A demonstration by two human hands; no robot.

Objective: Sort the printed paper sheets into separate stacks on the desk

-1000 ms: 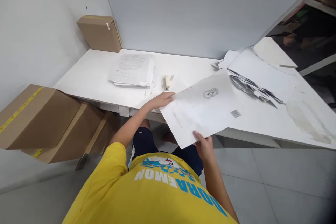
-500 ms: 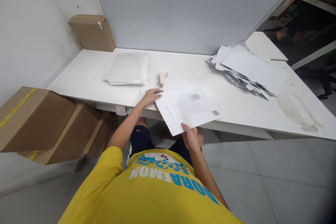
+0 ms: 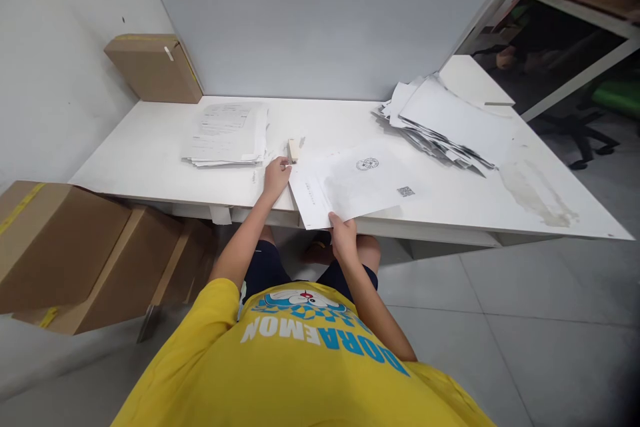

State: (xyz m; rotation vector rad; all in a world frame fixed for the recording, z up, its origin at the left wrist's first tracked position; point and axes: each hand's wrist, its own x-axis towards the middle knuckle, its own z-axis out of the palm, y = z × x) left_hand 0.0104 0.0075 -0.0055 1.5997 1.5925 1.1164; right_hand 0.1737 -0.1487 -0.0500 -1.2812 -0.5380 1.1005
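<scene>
A white printed paper sheet point(image 3: 345, 187) with a round stamp and a QR code lies at a slant over the desk's front edge. My right hand point(image 3: 345, 237) is closed on its near edge, thumb on top. My left hand point(image 3: 277, 178) is closed at the sheet's upper left corner, fingertips against the paper. A small cream stapler point(image 3: 293, 149) stands on the desk just beyond those fingertips, close to the same corner. Whether the fingers also touch the stapler, I cannot tell.
A neat paper stack point(image 3: 227, 135) lies on the left of the white desk point(image 3: 320, 113), and a messy paper pile point(image 3: 445, 117) on the right. A cardboard box point(image 3: 153, 70) stands in the back left corner. Larger cartons point(image 3: 65, 233) sit at lower left.
The sheet has moved forward, its left corner now right by the stapler. Both hands moved with it, still on the paper. The camera view has shifted slightly to the right.
</scene>
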